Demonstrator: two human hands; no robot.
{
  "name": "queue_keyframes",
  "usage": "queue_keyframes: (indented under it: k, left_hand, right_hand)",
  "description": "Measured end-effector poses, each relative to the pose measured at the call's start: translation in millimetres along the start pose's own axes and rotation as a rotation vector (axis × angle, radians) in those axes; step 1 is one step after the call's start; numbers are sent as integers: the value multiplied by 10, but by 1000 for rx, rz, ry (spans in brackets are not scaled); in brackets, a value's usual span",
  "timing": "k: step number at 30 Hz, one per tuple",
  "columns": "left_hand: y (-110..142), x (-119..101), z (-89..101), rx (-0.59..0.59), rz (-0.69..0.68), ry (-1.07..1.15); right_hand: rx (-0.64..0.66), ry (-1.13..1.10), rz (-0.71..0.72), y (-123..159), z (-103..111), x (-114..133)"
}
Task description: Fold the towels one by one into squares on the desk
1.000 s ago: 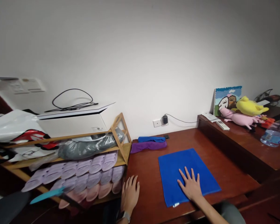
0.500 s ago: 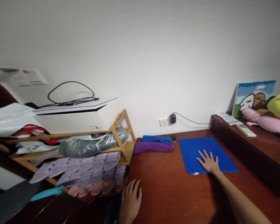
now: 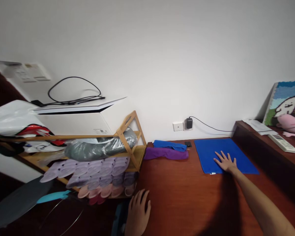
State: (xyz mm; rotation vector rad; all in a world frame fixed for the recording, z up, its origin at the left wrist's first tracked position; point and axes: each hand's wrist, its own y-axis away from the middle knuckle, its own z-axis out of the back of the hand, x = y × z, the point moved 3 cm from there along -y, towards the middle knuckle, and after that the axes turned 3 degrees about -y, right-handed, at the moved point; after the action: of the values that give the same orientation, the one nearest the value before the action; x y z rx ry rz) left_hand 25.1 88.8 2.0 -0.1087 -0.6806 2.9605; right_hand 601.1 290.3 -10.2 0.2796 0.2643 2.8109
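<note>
My right hand lies spread on a flat blue cloth, its palm down and fingers apart. The cloth is laid out at the back right of the reddish-brown desk, with a small white tag on its near edge. At the desk's left edge rests my left hand, empty, fingers stretched out. Toward the back wall, a folded purple cloth lies in front of a folded blue cloth.
A wooden rack on the left holds several slippers, a white box and bags. A raised shelf on the right carries a remote control, a pink plush toy and a picture. A black plug sits in the wall socket.
My right hand has moved away from me across the desk, and the flat blue cloth has slid with it toward the back wall. My left hand stays at the desk edge. The view has shifted right-to-left.
</note>
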Motion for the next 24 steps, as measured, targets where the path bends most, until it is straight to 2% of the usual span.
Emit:
queue_keyframes:
  k: [2, 4, 6, 9, 12, 15, 19, 22, 24]
  left_hand:
    - [9, -10, 19, 11, 12, 18]
    - [18, -15, 33, 23, 18, 28]
    - [29, -17, 41, 31, 23, 29]
    - [48, -22, 52, 26, 24, 21]
    - [69, -31, 61, 18, 23, 14]
    - [86, -38, 68, 19, 26, 15]
    - [97, -50, 82, 21, 46, 33]
    - [103, -61, 88, 15, 55, 47]
    - [111, -61, 80, 2, 52, 54]
  right_hand:
    - [-26, 37, -14, 25, 110, 177]
    - [-130, 62, 76, 113, 252, 558]
    - [-233, 48, 277, 246, 382, 1112]
    - [-244, 34, 554, 407, 477, 1999]
    - [-212, 70, 618, 417, 483, 2611]
    - [-199, 102, 595, 374, 465, 2865]
    - [-292, 115, 589, 410, 599, 2945]
    - [-417, 105, 616, 527, 963, 3064]
    - [-583, 65, 696, 695, 1375, 3199]
